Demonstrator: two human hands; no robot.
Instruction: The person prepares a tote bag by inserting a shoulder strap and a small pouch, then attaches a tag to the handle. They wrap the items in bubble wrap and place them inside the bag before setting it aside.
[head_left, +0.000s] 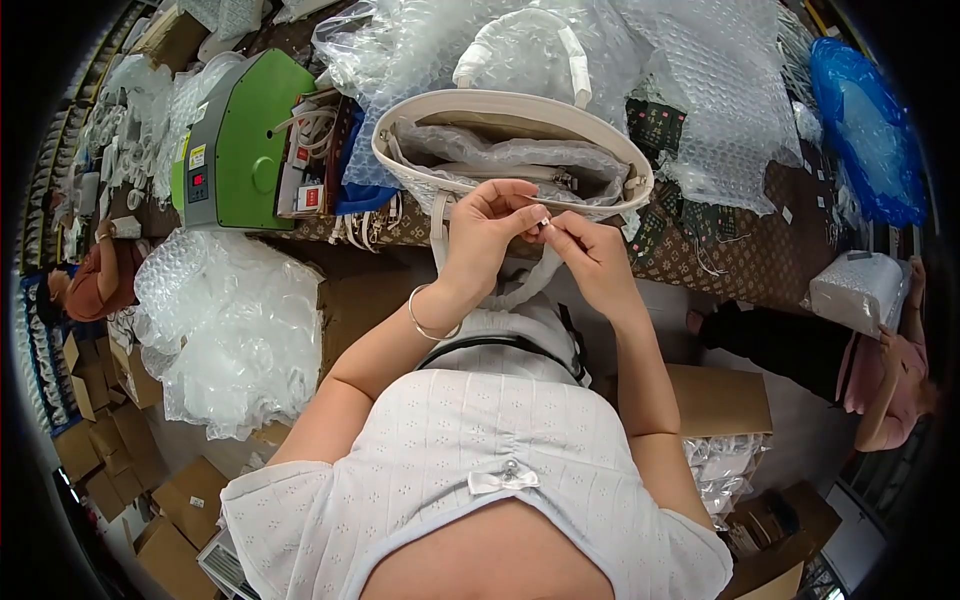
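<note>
A cream handbag (625, 150) stands upright on the table with its top open, and clear plastic wrap (470, 150) fills part of the inside. One wrapped handle (530, 22) rises at the far side; the other hangs down toward me. Just over the near rim, my left hand (490, 225) and my right hand (590, 255) meet, fingertips pinched together. Between them sits something small and whitish, too small to name. Both hands are closed, with thumbs against forefingers. A bangle circles my left wrist.
A green machine (250, 150) with a red display stands left of the bag, beside a box of small items (308, 150). Bubble wrap (720, 100) covers the back of the table. A blue plastic bundle (865, 130) lies far right. Other people (885, 385) stand at both sides.
</note>
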